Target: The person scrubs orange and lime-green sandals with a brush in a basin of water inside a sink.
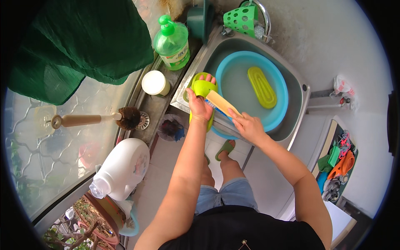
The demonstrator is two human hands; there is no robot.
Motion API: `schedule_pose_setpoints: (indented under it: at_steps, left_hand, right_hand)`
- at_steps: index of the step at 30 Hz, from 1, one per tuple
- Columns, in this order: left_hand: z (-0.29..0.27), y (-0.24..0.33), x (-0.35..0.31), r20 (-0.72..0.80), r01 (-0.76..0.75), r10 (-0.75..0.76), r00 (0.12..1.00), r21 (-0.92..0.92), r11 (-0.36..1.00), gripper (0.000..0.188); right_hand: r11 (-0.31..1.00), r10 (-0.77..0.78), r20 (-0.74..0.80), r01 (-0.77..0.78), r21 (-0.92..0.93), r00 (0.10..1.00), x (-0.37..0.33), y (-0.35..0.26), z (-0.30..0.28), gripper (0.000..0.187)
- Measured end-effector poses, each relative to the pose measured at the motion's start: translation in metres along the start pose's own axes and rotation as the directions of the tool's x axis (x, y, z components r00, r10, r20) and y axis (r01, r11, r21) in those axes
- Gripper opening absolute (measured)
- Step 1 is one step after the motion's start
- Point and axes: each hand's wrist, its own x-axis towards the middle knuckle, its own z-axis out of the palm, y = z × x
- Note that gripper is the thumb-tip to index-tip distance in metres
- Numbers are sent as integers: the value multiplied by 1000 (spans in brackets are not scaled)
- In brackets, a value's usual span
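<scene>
My left hand is palm up inside a yellow-green slipper, its strap lying across my fingers and the fingertips showing past it. Part of the sole shows beside my wrist. My right hand grips a scrub brush with a pale yellow back and blue bristles. The brush head is at the slipper's strap, beside my left palm; the contact is partly hidden. In a light blue basin of cloudy water lies a second yellow-green slipper, grooved sole upward.
The basin sits in a steel sink. Along the window ledge stand a green pump bottle, a white tub, a round brush and a large white jug. A green perforated basket hangs near the tap.
</scene>
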Motion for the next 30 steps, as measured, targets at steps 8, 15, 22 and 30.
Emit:
schedule_pose_setpoints:
  at_steps: [8, 15, 22, 30]
  left_hand:
    - [-2, -3, -4, 25, 11, -10, 1000, -10, 1000, 79]
    - [5, -7, -4, -8, -15, 15, 1000, -16, 1000, 86]
    - [6, -4, -2, 18, -25, 27, 999, -70, 997, 87]
    - [2, -10, 1, 97, -91, 83, 992, 81, 993, 89]
  right_hand:
    - [999, -48, -176, 47, -6, 983, 60, -14, 29, 49]
    - [1000, 2, -112, -3, -8, 994, 44, -18, 34, 48]
    - [987, -118, -242, 141, 83, 963, 6, -4, 42, 47]
    - [983, 143, -154, -122, 138, 978, 68, -22, 45, 46]
